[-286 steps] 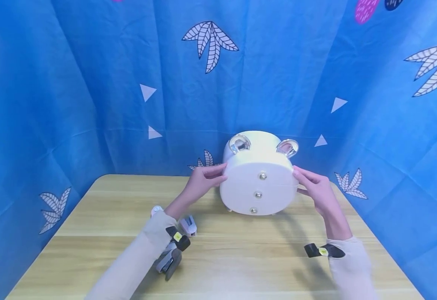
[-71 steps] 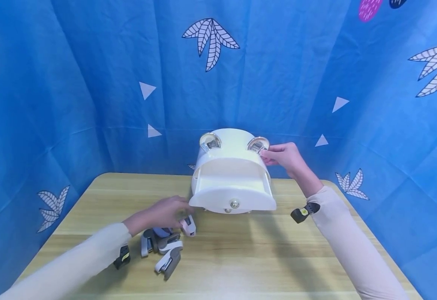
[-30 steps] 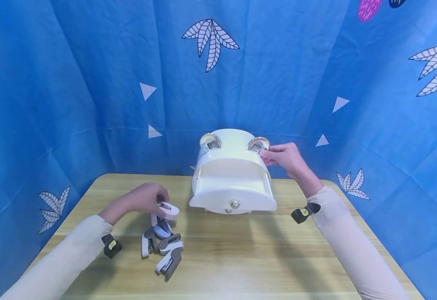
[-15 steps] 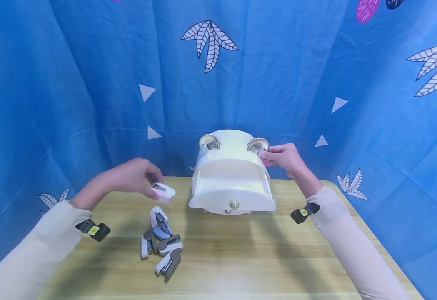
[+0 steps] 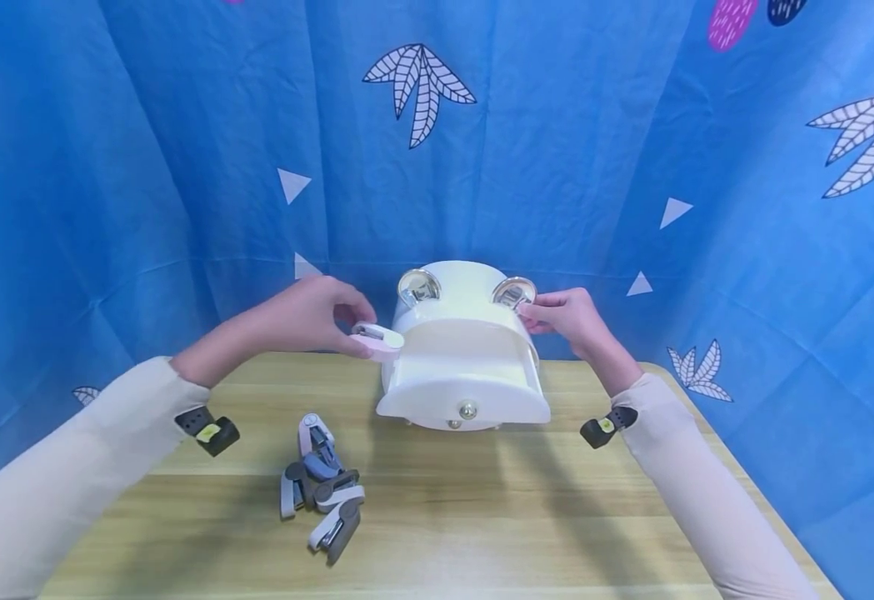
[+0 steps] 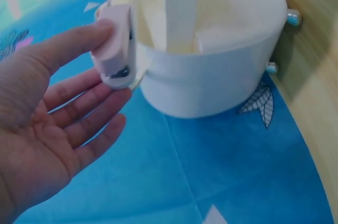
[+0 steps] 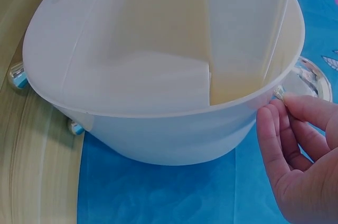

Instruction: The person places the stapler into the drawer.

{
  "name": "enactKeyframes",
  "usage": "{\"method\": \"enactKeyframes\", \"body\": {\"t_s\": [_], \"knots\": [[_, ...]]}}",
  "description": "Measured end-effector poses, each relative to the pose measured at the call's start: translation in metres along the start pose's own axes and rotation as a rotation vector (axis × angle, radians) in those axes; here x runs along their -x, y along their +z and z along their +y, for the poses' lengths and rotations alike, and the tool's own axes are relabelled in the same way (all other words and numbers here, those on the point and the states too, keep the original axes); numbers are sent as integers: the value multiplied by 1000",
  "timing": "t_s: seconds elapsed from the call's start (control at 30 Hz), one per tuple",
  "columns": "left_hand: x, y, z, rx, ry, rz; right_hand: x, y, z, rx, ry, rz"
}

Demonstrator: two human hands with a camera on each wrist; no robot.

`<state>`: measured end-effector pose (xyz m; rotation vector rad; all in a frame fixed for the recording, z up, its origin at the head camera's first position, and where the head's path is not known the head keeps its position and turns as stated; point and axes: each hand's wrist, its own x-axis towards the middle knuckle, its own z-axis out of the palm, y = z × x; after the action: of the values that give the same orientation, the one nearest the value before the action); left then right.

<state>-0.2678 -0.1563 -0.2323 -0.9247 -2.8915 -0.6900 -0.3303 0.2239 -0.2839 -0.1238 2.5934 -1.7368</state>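
My left hand (image 5: 302,317) pinches a small pale pink and white stapler (image 5: 378,340) between thumb and fingers, raised at the left side of a white drawer box (image 5: 451,292). In the left wrist view the thumb lies on top of the stapler (image 6: 113,44), beside the box's opening. The box has silver ears, and its top drawer (image 5: 462,392) is pulled out, with a round metal knob (image 5: 468,410) on its front. On the other side my right hand (image 5: 567,321) pinches the base of the right ear (image 5: 515,292); the right wrist view shows thumb and fingertips at that ear's stem.
Several small staplers lie clustered on the wooden table (image 5: 556,533) at left front, among them a white one (image 5: 315,432), a blue-grey one (image 5: 322,465) and a grey-and-white one (image 5: 337,527). A blue patterned curtain (image 5: 541,167) hangs close behind the box.
The box has shifted left since the oldest frame, and its top drawer has come out. My left hand has lifted the pink stapler off the table, up and rightward to the box. The right hand stays.
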Motion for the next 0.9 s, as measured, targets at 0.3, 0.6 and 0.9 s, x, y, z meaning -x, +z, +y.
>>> {"method": "enactKeyframes", "body": {"t_s": [0.3,0.6,0.9], "knots": [[-30,21,24,-58,59,-29,-2,-1,1,-9,-1,-7],[-41,36,41,-184,106,-126,-1,0,0,24,5,-4],[-40,32,45,-172,34,-203,-2,0,1,20,9,-1]]}}
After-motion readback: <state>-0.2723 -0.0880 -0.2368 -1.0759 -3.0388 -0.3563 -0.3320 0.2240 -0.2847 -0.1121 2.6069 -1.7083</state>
